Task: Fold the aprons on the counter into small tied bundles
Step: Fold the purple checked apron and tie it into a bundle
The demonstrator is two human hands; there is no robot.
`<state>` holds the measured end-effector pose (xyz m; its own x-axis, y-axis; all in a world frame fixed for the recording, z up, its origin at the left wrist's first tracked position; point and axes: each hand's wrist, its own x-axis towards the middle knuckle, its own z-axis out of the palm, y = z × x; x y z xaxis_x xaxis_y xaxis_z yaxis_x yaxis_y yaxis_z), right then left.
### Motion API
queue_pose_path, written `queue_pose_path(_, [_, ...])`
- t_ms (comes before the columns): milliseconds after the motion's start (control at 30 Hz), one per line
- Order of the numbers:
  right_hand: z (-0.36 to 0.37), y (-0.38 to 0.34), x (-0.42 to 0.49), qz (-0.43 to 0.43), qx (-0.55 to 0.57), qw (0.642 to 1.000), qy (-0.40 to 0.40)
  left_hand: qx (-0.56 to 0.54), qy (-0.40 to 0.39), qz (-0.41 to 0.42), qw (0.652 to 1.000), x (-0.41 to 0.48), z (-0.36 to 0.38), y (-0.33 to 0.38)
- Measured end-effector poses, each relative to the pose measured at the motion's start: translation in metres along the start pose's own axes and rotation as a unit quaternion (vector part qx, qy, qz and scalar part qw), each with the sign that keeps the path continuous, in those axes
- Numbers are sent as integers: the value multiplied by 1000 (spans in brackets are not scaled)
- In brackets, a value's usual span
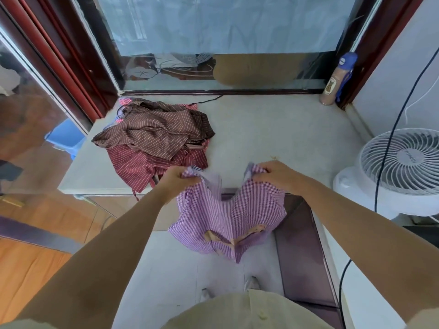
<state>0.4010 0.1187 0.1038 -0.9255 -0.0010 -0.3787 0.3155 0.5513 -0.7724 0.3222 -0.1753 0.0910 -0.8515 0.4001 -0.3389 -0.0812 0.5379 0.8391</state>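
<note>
You stand at a pale grey stone counter, holding up one apron by its top corners.
A heap of brown and red striped cloth aprons lies on the counter just beyond your left fingers. The purple-and-white checked cotton apron hangs below your fingers, in front of the counter's near edge. Your left hand and right hand each curl their fingers round a bunched corner.

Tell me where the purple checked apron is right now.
Head view, centre: the purple checked apron hangs before the near edge of the counter, gripped at its top by the left hand and right hand, just right of the striped apron pile.
</note>
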Motion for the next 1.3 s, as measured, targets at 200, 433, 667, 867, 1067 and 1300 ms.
queue_pose_path(200, [-4, 2, 2, -5, -14, 999, 47, 33, 11, 1, 999, 1, -7, -5])
queue_pose_path(433, [-13, 10, 2, 28, 71, 995, 57, 26, 9, 28, 999, 5, -16, -11])
queue_pose_path(667, [-10, -16, -8, -11, 80, 994, -77, 14, -31, 76, 997, 1, -13, 10])
queue_pose_path(867, [2, -50, -8, -20, -73, 917, -391, 44, -174, 97, 979, -2, -5, 42])
queue_pose_path(1067, [4, -52, 8, -143, -56, 971, -183, 31, -177, 118, 977, -3, 9, 59])
queue_pose_path(1300, [21, -45, 9, -162, 42, 985, -44, -74, -170, 137, 973, -3, 15, 54])
